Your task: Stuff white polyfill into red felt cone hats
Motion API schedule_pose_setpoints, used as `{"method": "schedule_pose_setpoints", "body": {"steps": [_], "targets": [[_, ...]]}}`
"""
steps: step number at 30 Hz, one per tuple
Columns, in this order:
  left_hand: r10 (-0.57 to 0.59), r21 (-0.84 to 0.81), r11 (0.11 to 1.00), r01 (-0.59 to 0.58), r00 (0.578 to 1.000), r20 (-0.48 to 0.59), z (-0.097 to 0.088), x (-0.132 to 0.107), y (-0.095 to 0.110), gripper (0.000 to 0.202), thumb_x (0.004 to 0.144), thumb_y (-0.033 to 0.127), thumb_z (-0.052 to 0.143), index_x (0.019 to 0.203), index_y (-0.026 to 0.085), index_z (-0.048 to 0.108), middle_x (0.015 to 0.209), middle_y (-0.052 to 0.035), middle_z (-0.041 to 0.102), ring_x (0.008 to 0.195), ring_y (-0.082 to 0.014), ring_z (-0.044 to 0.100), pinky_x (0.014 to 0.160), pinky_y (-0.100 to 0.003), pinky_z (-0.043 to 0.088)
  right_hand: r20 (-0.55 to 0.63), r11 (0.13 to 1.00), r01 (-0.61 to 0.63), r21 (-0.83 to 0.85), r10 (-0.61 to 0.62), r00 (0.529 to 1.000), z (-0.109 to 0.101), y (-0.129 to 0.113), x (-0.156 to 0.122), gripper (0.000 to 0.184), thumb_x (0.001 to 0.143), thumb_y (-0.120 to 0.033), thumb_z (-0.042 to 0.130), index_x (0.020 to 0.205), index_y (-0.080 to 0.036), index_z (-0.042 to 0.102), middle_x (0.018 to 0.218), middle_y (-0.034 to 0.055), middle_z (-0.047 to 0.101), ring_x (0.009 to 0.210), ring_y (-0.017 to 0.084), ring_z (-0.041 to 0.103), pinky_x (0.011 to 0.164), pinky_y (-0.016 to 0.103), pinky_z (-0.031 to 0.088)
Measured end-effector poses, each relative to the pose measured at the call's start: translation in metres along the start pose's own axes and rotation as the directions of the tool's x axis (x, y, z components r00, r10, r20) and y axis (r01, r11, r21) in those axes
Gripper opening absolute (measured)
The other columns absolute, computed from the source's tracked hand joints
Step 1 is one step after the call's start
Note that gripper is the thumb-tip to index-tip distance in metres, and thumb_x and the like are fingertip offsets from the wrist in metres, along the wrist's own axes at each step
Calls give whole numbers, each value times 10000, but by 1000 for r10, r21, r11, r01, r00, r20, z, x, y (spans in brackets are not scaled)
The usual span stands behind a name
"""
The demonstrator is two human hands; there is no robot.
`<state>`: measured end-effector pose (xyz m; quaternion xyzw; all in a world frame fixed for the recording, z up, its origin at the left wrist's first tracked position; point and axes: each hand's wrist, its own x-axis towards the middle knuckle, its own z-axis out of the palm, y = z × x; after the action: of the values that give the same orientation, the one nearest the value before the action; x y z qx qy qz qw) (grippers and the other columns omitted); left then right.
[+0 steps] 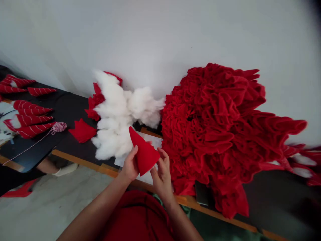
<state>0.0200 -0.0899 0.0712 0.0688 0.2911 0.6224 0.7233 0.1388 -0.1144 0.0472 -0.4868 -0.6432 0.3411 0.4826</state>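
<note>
Both of my hands hold one red felt cone [143, 150] above the table's near edge, its tip pointing up and to the left. My left hand [130, 164] grips the cone's left side, thumb on the front. The cone's wide lower end is pinched by the fingers of my right hand [162, 172]. Just behind the cone lies a heap of white stuffing fluff [117, 113]. To the right rises a big pile of red felt cones [220, 127].
The black table with a wooden edge [82, 162] runs along a white wall. Red cones wrapped in white string [30, 115] and a spool of red-white twine [59, 126] lie at the left. A loose red felt piece [82, 131] lies near the fluff. A dark phone [202, 193] lies under the pile.
</note>
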Motion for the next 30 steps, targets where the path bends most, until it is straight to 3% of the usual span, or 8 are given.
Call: {"method": "schedule_pose_setpoints", "body": {"steps": [5,10,16,20,22,26,28,30], "targets": [[25,124,992,-26,1000,14,-2,-4,-10,583,718,286,697,1250,186,480,1089,-86,670,1012,-243,622,889,-350,487,40,996,56,-73,-53,998,8,7,3,447,881,-225,460,1317,-314,412,1452,79,248,1337,256,313,1062,506,342],[38,115,993,-36,999,-18,-5,-4,-13,654,693,345,719,1272,200,453,1045,-68,683,965,-226,641,848,-327,509,37,967,123,-224,-117,992,10,11,2,564,818,-137,501,1358,-248,381,1525,89,69,1394,307,167,1081,543,296],[64,113,992,-59,997,-38,-4,-7,-12,715,643,340,761,1276,210,456,1046,-60,682,942,-204,645,804,-284,520,225,994,-40,101,17,974,7,3,4,508,823,-170,520,1308,-305,448,1525,27,155,1367,235,277,1074,429,356],[71,144,987,-69,997,-15,-5,-7,-13,710,649,337,757,1282,222,456,1045,-65,680,926,-212,647,804,-307,518,91,995,-38,88,30,995,7,0,1,537,815,-186,533,1333,-274,419,1535,41,95,1392,243,206,1112,477,256],[80,155,985,-76,997,-21,-5,-8,-13,739,636,326,768,1294,226,446,1047,-62,678,941,-214,642,827,-313,509,105,987,-80,141,66,992,7,-3,2,536,806,-186,550,1324,-263,439,1528,55,139,1387,249,220,1117,486,236],[88,154,985,-84,996,-19,-7,-8,-11,783,624,326,776,1317,238,423,1072,-61,671,993,-228,624,866,-331,496,261,867,-212,452,99,960,1,-8,6,491,803,-239,575,1286,-273,492,1445,77,365,1272,262,438,996,463,441],[91,154,984,-85,996,-26,-6,-8,-10,776,627,343,773,1313,234,429,1074,-64,670,994,-232,625,863,-335,498,249,817,-224,532,102,963,-1,-10,6,468,824,-281,551,1289,-268,493,1405,85,428,1232,267,485,950,460,482],[89,158,984,-81,995,-49,-5,-8,-10,760,627,375,768,1297,215,447,1065,-70,673,979,-232,630,850,-329,503,182,849,-196,490,120,976,0,-9,4,439,835,-300,546,1272,-277,511,1429,76,394,1247,264,467,968,453,468]]}}
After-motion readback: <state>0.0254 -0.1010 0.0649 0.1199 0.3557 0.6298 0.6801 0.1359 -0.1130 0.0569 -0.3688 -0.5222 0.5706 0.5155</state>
